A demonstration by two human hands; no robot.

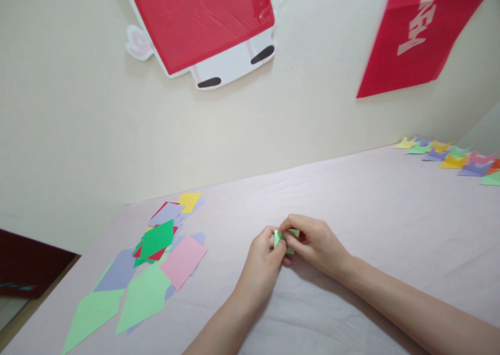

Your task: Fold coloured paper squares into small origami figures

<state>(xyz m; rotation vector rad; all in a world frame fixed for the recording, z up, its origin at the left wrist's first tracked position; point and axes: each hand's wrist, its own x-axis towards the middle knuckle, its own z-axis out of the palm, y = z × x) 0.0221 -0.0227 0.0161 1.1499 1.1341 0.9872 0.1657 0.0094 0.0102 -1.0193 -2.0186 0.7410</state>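
You are holding a small folded piece of light green paper [279, 238] just above the middle of the table [371, 204], with your left hand [263, 261] and right hand [316, 243] meeting around it. Each grip is pinching closed on the paper, fingertips touching its edges. Loose coloured sheets [156, 251] are lying scattered well to your left, and a row of folded paper figures [453, 157] is sitting along the far right edge.
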